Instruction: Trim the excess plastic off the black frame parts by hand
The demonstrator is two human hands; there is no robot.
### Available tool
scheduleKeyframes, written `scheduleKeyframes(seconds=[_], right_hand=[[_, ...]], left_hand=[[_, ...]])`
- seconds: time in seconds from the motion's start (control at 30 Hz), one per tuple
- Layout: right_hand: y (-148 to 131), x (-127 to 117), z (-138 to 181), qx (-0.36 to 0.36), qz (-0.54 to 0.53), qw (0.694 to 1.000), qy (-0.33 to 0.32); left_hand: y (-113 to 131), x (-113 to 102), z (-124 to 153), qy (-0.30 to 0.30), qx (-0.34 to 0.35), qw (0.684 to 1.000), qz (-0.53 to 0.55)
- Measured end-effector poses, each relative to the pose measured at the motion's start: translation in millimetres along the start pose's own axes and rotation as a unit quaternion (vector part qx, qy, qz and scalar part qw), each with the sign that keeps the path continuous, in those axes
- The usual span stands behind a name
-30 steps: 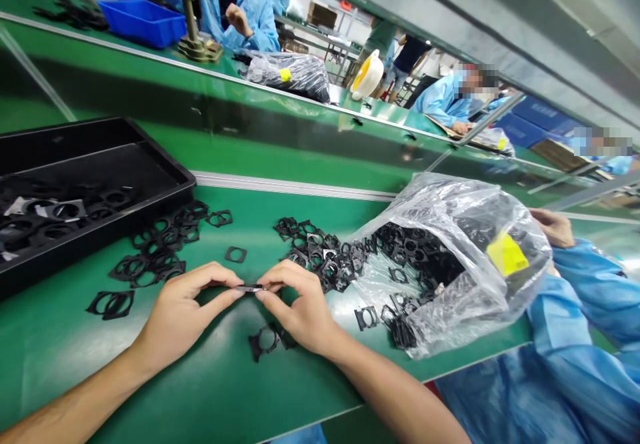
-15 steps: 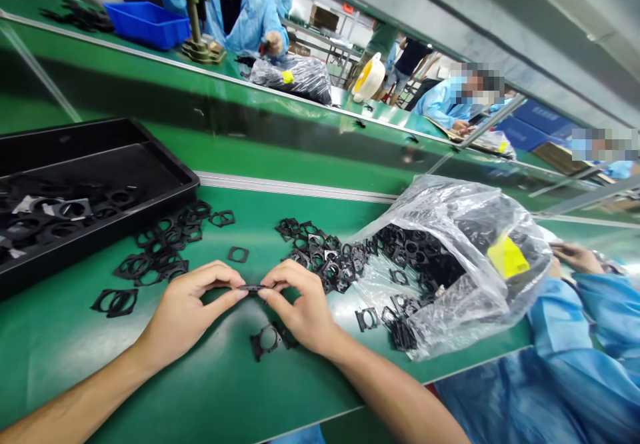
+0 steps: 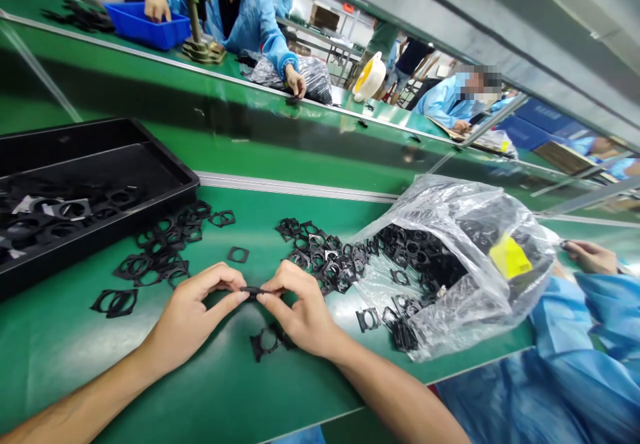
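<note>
A small black part (image 3: 253, 291) is held edge-on above the green bench (image 3: 200, 397), between the fingertips of both hands; because it is seen from the side, its face is hidden, and whether anything is being fitted to it or taken off cannot be told. It is pinched between thumb and fingers at its left end by the left hand (image 3: 193, 314) and at its right end by the right hand (image 3: 307, 311); both hands are closed only at the tips, the palms being left hollow.

By appearance, one piece is in the middle of being handled; many others lie loose, and which of them have been dealt with cannot be judged. A black bracket (image 3: 257, 349) is left just below the right hand; a single flat frame (image 3: 231, 253) lies beyond the fingers; a heap of frames (image 3: 160, 247) is spread beside the black tray (image 3: 165, 147), in which more pieces are contained. To the right, a pile of black frames (image 3: 333, 264) is spilled from the mouth of a clear plastic bag (image 3: 450, 207); beyond the bag, a small object is held by a co-worker's hand (image 3: 595, 259).
</note>
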State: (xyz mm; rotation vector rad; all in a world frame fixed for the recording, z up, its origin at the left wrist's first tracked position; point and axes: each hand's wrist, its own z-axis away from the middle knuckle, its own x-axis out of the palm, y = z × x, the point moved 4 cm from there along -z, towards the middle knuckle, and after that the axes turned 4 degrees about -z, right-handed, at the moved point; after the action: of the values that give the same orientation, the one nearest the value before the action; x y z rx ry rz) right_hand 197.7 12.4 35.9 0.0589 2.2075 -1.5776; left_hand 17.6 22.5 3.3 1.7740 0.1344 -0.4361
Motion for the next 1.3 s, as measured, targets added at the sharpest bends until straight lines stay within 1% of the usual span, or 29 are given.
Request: scheduleKeyframes(seconds=[0.2, 0.3, 0.47, 0.53, 0.67, 0.8, 0.93, 1.0, 1.13, 1.3], right_hand=[[3.8, 4.0, 0.1, 0.049, -0.046, 0.998, 0.01], [6.0, 5.1, -0.8, 0.061, -0.06, 0.996, 0.016], [15.7, 3.6, -5.4, 0.108, -0.102, 0.988, 0.043], [18.9, 2.8, -8.7, 0.112, -0.116, 0.986, 0.05], [21.0, 2.9, -14.5, 0.114, -0.138, 0.983, 0.039], [17.0, 1.5, -16.6, 0.127, -0.138, 0.981, 0.042], [12.4, 1.6, -16.8, 0.135, -0.127, 0.982, 0.023], [11.4, 2.0, -16.2, 0.134, -0.12, 0.983, 0.019], [11.7, 3.9, -15.0, 0.127, -0.121, 0.984, 0.024], [12.4, 5.4, -15.8, 0.141, -0.126, 0.982, 0.024]], left_hand=[[-1.7, -1.5, 0.0, 0.009, -0.001, 1.0, 0.009], [-3.7, -1.9, -1.8, 0.012, -0.022, 0.999, 0.031], [-3.0, 0.7, -6.9, -0.001, -0.053, 0.996, 0.072], [-2.3, 0.4, -9.8, 0.002, -0.05, 0.995, 0.088], [-1.5, -1.7, -13.9, 0.011, -0.03, 0.994, 0.105], [-1.0, -4.3, -15.4, 0.009, -0.029, 0.993, 0.113], [0.5, -6.6, -16.3, 0.007, -0.026, 0.993, 0.117], [-0.1, -6.0, -16.4, 0.006, -0.039, 0.99, 0.137], [-5.4, -2.6, -16.6, 0.003, -0.096, 0.976, 0.193], [-11.4, 1.4, -18.0, -0.033, -0.171, 0.947, 0.269]])
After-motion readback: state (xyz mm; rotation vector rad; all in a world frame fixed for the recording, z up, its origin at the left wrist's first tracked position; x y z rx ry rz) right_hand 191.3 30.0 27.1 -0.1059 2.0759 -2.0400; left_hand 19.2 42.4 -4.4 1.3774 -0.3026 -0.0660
